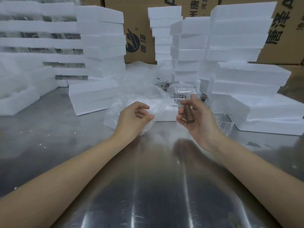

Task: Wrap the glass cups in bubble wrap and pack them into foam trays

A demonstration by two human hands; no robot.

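On the worktop (148,186), just past your wrists, the bubble wrap (131,96) lies crumpled in front of the foam trays (102,38). Your left hand (134,116) rests on it with fingers loosely curled, gripping nothing firmly. Your right hand (195,115) holds a cup (183,94) by its brown handle (188,115), glass pointing far. Flatten one sheet first, lay the cup near its edge, then roll snugly so the handle is covered too.
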